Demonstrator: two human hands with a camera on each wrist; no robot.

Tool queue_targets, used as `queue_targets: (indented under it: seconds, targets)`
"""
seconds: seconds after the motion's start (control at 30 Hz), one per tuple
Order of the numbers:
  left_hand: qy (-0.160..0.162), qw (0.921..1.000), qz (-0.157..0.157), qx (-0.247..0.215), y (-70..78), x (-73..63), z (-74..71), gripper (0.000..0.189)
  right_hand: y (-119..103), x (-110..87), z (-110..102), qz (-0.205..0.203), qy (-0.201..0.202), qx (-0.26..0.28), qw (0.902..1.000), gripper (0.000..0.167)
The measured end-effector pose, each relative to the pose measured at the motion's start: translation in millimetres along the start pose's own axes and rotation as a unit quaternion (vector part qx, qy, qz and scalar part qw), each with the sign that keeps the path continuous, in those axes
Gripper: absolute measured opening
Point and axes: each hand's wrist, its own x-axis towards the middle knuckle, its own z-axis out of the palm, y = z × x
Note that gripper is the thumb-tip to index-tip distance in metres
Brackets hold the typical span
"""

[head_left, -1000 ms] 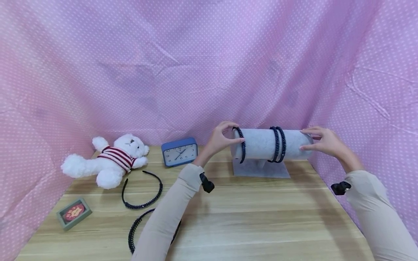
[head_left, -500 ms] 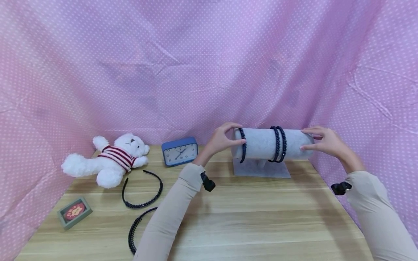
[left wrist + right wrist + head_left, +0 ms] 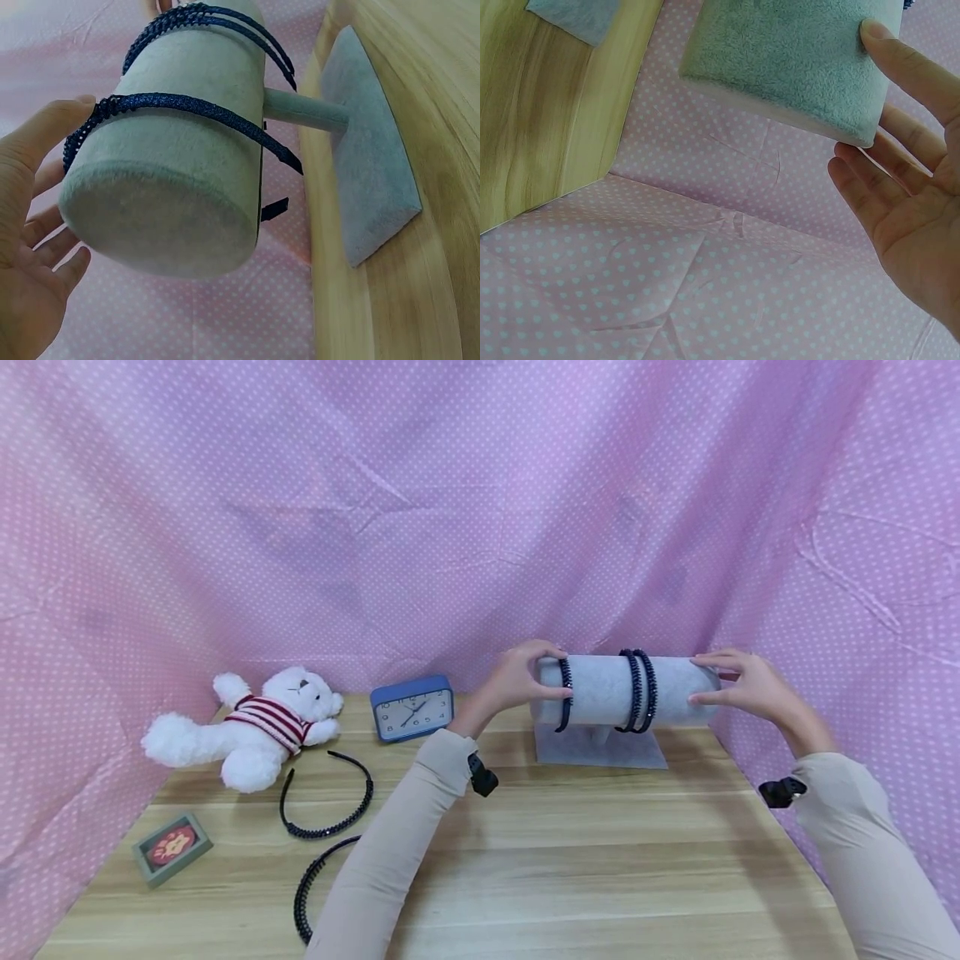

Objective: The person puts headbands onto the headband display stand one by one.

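Note:
A grey plush cylinder display stand rises from a flat base at the right rear of the table. My left hand holds a dark beaded headband at the cylinder's left end, thumb on its beaded front and fingers around the far side. The band's open tips show under the roll in the left wrist view. Two similar headbands sit side by side right of the roll's middle. With thumb in front and fingers behind, my right hand grips the cylinder's right end; some fingertips are hidden behind it.
Two more black headbands lie on the wooden table at left, one partly under my left sleeve. Behind them are a white teddy bear and a blue clock. A small green frame lies front left. Pink dotted cloth surrounds the table.
My left hand has slid the headband slightly right along the cylinder, away from its left end. The right hand stays on the right end, and the other headbands have not visibly moved.

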Motion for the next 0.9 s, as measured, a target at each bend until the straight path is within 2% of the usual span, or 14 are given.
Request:
queue_targets:
  seconds: [0.1, 0.43, 0.9]
  targets:
    - [-0.003, 0.9997, 0.014, 0.022, 3.7, 1.4, 3.8, 0.059, -0.6, -0.6, 0.1, 0.001, -0.004, 0.000, 1.0000, 0.072]
    - [-0.017, 0.9967, 0.024, 0.075, 18.4, 8.5, 15.3, 0.057, -3.6, -1.3, -0.2, 0.005, -0.008, -0.001, 1.0000, 0.072]
    - [-0.027, 0.9916, 0.018, 0.126, 32.8, 14.6, 21.9, 0.053, -1.5, -0.6, -0.7, 0.006, -0.007, -0.004, 1.0000, 0.072]
